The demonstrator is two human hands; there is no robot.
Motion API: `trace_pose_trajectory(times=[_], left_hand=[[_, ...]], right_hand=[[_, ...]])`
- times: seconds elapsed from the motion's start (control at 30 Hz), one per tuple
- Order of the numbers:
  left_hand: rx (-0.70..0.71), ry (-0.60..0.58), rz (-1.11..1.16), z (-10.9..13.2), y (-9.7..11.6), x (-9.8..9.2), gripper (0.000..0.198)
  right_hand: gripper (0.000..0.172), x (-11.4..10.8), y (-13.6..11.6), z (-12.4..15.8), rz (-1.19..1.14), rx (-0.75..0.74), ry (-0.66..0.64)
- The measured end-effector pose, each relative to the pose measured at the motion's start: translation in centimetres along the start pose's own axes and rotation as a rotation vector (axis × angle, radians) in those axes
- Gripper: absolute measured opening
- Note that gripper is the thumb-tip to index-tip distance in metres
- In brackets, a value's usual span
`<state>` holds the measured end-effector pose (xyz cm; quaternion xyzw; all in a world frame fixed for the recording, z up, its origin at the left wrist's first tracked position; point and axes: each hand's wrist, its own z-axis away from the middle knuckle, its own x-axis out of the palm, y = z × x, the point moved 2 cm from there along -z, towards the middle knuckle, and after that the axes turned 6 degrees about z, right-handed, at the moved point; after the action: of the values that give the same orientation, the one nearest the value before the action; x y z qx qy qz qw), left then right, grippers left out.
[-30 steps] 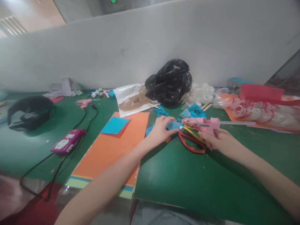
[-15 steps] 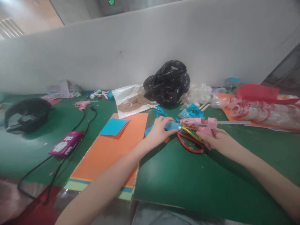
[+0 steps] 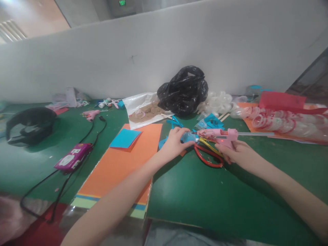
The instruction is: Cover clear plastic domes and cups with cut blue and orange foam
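My left hand (image 3: 176,141) is closed around a small clear plastic cup (image 3: 188,137) with blue showing in it. My right hand (image 3: 234,152) grips a pink hot glue gun (image 3: 220,134) by its handle. A small red light shows on the gun, and a long translucent glue stick (image 3: 256,134) sticks out of its back. The nozzle points left, right beside the cup; whether it touches I cannot tell. Below the gun lie red-handled scissors (image 3: 208,161) and a yellow stick-like thing (image 3: 211,147).
Orange paper sheets (image 3: 120,174) with a folded blue paper (image 3: 125,138) lie to the left. Behind stand a black plastic bag (image 3: 184,90) and clear plastic cups (image 3: 289,124). A second pink glue gun (image 3: 91,114), a purple power strip (image 3: 73,158) and a black headband-like object (image 3: 30,124) are farther left.
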<state>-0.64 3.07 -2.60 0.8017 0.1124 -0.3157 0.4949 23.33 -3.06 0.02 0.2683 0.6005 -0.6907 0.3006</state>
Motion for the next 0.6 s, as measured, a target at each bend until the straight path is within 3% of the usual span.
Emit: trace_pose_trajectory(times=[0.6], left_hand=[[-0.016, -0.019, -0.018, -0.01, 0.21, -0.2, 0.041]], right_hand=[[0.053, 0.21, 0.38, -0.12, -0.026, -0.02, -0.017]])
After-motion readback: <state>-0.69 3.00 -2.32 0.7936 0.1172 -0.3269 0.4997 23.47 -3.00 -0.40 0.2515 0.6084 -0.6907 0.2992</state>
